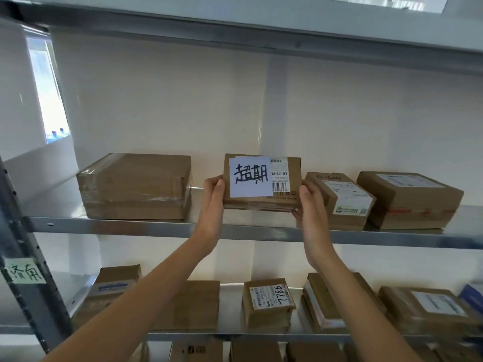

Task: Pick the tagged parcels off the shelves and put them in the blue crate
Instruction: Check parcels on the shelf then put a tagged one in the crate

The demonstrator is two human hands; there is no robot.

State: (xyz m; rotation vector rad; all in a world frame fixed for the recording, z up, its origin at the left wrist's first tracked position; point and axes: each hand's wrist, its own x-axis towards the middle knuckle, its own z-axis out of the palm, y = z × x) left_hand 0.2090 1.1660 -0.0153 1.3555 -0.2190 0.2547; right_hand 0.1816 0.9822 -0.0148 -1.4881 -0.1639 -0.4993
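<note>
— Holding the tagged parcel point(262, 182) with both hands, yes? Where is it exactly?

— Yes. It is a flat brown carton, tilted so its top faces the camera, raised just above the middle shelf point(162, 227), between a big taped box point(134, 186) on the left and two smaller labelled boxes point(339, 202) on the right. A white paper tag point(250, 176) with black handwritten characters covers the left part of its face; a barcode label point(281, 176) is beside the tag.

— How do the hands lie?

— The left hand point(213, 202) grips the left edge, fingers curled around it at the top. The right hand point(311, 205) grips the right edge, with the thumb on the front and the fingers under the lower corner. Both forearms reach up from below.

— And lower down?

— The lower shelf point(235, 329) carries more cartons; one small box point(268, 304) has "9877" written on its label. A green note point(26, 273) is stuck on the grey upright at the left.
</note>
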